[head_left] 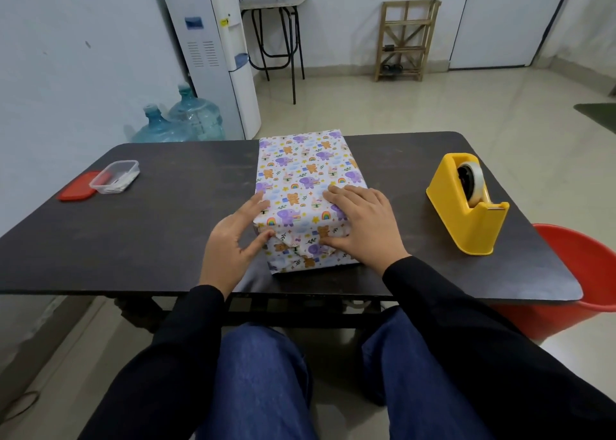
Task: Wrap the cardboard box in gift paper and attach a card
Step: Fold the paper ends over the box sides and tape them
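Right hand (363,226): lies flat and wide on top of the wrapped box (306,169) at its near right corner, gripping nothing; the thumb presses on the near end face.
Left hand (230,239): spread wide and holding nothing; the forefinger tip touches the box's left top edge and the thumb touches the folded paper at the near left corner.
Hidden: the right hand covers the near right corner and part of the end folds; the gift paper (293,216) hides all the cardboard.
Box place: mid table (166,239), its near end close to the near edge.
Long axis: runs from near edge to far edge, pointing away from the person.
Tape dispenser (466,206): yellow, toward the right edge, well apart from the box.
Plastic container (115,176): clear, near the left edge, touching a red lid (76,189); its white contents are hard to make out.
Red bucket (583,273): beyond the near right corner, mostly cut off by the tabletop.
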